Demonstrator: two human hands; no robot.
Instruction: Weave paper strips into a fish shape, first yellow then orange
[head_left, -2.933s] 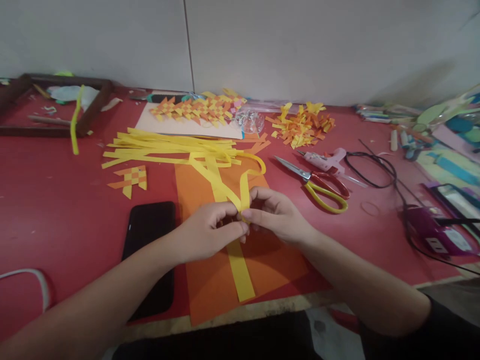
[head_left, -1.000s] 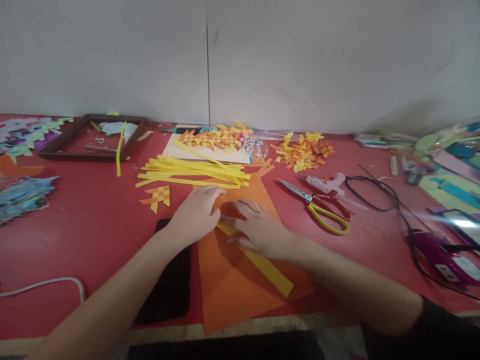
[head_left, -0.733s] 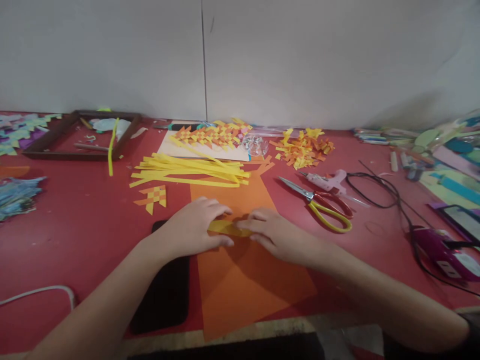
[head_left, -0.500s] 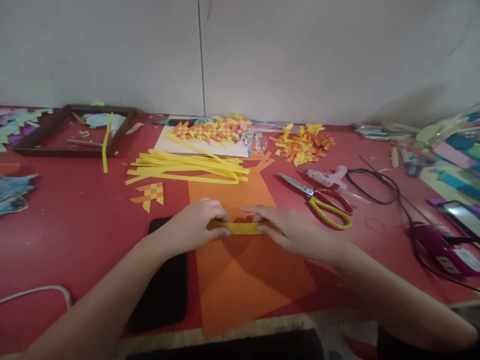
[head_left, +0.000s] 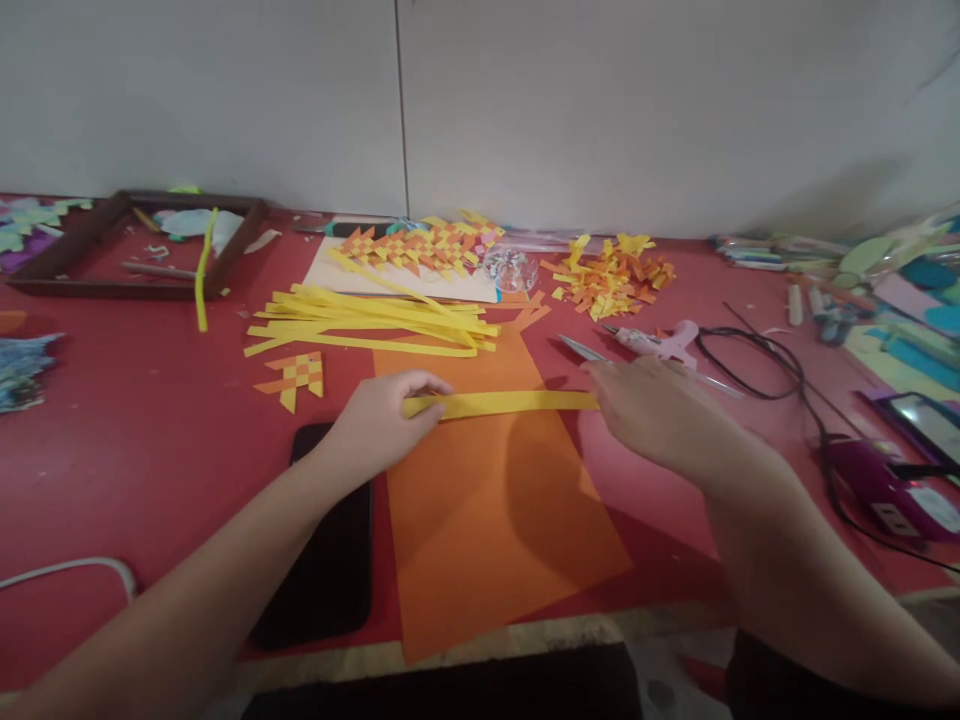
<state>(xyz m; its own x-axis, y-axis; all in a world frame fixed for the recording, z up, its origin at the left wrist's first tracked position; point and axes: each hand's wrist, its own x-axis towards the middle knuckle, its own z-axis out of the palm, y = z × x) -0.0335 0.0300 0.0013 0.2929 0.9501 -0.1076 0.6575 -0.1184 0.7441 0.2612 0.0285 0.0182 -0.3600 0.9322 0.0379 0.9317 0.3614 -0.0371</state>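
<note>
My left hand point(head_left: 394, 415) is closed, thumb and fingers pinching the left part of a yellow paper strip point(head_left: 510, 403). The strip stretches right above an orange sheet point(head_left: 480, 530), its far end meeting the edge of my right hand point(head_left: 645, 405) in the view. That hand lies over the handles of the scissors point(head_left: 579, 348), and only their blades show past it. Its fingertips are hidden, so I cannot tell whether they grip the scissors or the strip. A pile of yellow strips point(head_left: 367, 322) lies behind the sheet, with a woven orange and yellow paper fish point(head_left: 298, 378) nearby.
A black phone point(head_left: 330, 560) lies left of the sheet. A pink glue gun point(head_left: 656, 342) with a dark cable is at the right. Farther back are orange and yellow scraps point(head_left: 611, 280), woven paper pieces point(head_left: 412, 248) and a brown frame point(head_left: 82, 290).
My right hand has let go its pinch at the middle of the strip and moved right, onto the scissors' handles. The strip now shows longer. My left hand has shifted slightly left and up.
</note>
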